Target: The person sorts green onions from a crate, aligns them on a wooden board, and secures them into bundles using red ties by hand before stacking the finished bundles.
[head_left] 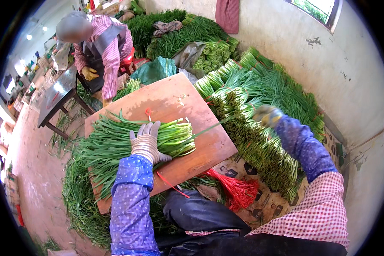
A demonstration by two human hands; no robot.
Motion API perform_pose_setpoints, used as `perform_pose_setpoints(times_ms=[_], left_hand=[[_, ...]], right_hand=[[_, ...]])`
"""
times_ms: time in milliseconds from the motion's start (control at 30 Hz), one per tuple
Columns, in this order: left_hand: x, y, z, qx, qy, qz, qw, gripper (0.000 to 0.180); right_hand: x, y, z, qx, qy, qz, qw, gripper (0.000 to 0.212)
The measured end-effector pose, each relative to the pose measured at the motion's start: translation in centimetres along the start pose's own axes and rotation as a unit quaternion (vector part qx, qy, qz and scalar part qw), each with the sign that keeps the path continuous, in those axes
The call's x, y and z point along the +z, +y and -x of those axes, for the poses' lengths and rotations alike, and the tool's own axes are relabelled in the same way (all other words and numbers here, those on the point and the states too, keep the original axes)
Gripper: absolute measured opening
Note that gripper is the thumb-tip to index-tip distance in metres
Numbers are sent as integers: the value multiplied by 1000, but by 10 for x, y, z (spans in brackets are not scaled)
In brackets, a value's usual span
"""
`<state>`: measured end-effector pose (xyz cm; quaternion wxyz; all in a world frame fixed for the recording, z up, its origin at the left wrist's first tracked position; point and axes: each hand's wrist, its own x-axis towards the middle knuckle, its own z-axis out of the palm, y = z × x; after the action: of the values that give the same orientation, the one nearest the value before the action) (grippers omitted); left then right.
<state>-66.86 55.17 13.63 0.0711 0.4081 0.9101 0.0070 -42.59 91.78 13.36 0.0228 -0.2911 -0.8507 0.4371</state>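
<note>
A thick bunch of green chives lies across a wooden board, leaf ends to the left and pale cut ends to the right. My left hand, in a light glove, rests over the bunch with its fingers spread. A red tie runs under the bunch; its loop shows beyond the far side. My right hand, gloved and smeared by motion, is off the board near the stacked chive bundles. Its fingers cannot be made out. One long leaf sticks out from the cut ends toward that hand.
A hank of red ties hangs by the board's near edge. Loose chives lie on the floor at left. Across the board a person bends beside a dark low table. A plastered wall bounds the right side.
</note>
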Motion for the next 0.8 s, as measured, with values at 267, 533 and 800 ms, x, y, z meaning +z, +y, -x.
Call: perform_pose_setpoints(times_ms=[267,533,800], left_hand=[[3,8,-6,-9,-5,12,1000,112],[0,-10,6,-32,15,19,999,107],[10,-3,-5,-19,-15,23,999,110]], right_hand=[[-62,-107,-122,-358,205,-87,907,16],[171,-203,-89,-383,-189,315,848,29],[160,-205,-65,-237,-237,476,813,33]])
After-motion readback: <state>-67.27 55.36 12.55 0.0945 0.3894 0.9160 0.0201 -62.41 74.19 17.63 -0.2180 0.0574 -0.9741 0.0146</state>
